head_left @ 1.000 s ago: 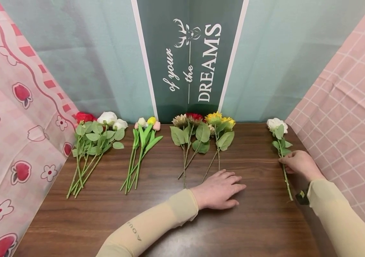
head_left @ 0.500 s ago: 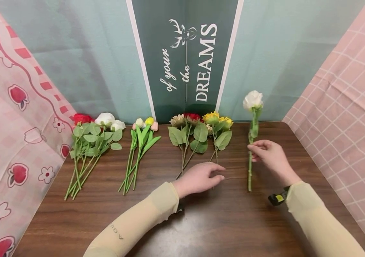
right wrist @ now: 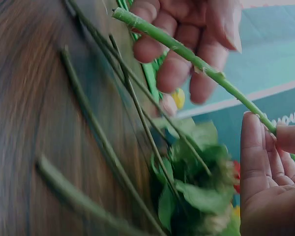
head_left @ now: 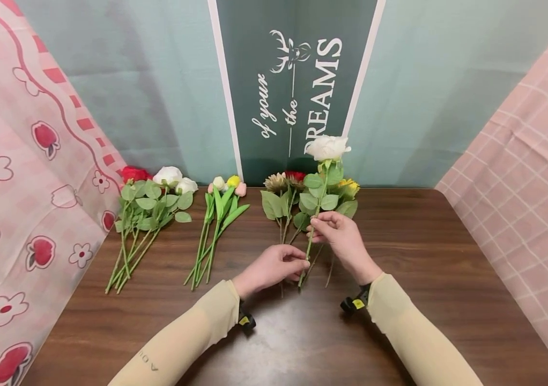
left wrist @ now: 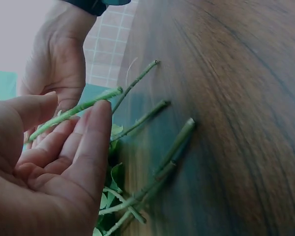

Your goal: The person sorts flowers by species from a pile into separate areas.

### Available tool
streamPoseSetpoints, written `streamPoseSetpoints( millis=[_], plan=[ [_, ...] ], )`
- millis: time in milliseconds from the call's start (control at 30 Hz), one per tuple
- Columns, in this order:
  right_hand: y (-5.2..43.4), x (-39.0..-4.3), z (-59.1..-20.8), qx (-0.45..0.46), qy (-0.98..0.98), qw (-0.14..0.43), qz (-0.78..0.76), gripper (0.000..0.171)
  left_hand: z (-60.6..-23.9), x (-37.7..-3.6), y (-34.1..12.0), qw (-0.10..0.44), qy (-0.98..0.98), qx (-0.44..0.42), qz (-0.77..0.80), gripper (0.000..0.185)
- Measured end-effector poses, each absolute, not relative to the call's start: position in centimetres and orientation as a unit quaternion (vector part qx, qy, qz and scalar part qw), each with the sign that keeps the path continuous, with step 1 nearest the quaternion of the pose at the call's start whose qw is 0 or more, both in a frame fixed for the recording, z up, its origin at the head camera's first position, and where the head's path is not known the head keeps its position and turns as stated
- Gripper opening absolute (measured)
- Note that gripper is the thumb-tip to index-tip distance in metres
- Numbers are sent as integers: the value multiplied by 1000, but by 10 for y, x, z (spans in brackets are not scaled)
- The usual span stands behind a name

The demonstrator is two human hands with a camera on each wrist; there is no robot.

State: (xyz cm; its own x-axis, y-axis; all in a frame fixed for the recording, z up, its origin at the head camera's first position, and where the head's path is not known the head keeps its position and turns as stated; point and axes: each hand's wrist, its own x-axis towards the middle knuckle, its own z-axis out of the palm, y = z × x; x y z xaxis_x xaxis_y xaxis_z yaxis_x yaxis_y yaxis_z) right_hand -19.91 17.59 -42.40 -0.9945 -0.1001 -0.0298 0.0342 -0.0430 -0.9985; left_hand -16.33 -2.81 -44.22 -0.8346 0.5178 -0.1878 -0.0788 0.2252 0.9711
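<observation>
The thumb and fingers of my right hand (head_left: 343,241) pinch the middle of a white rose's stem. The white rose (head_left: 328,148) is raised, bloom up, in front of the flowers at centre right. Beside the lower end of that stem is my left hand (head_left: 271,267). In the right wrist view, the left fingers (right wrist: 174,73) lie loosely behind the green stem (right wrist: 206,70), and the thumb stands apart from it. Beneath the hands lie sunflower-like flowers: a beige bloom (head_left: 275,182), a red bloom (head_left: 295,176) and a yellow bloom (head_left: 349,186), partly hidden by the rose.
On the brown wooden table (head_left: 423,321), a bunch of red and white roses (head_left: 150,206) lies at the left. Several tulips (head_left: 218,214) lie between it and the middle. A green backdrop (head_left: 172,96) stands behind, with pink cloth (head_left: 525,150) at the right and patterned cloth (head_left: 37,214) at the left.
My right hand has lifted the white rose off the table's right side and carried it left to the middle. The left hand has drawn back leftward and turned toward the stem's lower end.
</observation>
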Motion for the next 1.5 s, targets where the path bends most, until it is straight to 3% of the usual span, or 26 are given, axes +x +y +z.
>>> streamPoseSetpoints(
  millis=[333, 633, 767, 900, 1133, 1300, 1500],
  plan=[
    [155, -200, -427, -33, 683, 56, -728, 19, -449, -161, -37, 214, 734, 122, 633, 15],
    [144, -202, -426, -47, 708, 82, -700, 29, -438, -160, -65, 155, 820, 161, 526, 10],
    [132, -198, -423, -94, 748, 87, -651, 27, -432, -157, -105, 106, 854, 152, 487, 12],
    [113, -190, -420, -170, 840, 44, -513, 24, -425, -153, -168, 59, 891, 113, 435, 18],
    [62, -184, -416, -340, 905, -24, -253, 46, -416, -156, -291, -19, 960, 45, 274, 23],
    [28, -181, -419, -412, 898, -26, -153, 62, -420, -158, -345, -16, 974, 5, 226, 24],
    [14, -174, -427, -447, 888, -31, -106, 70, -424, -151, -363, 13, 978, -16, 206, 23]
  ],
)
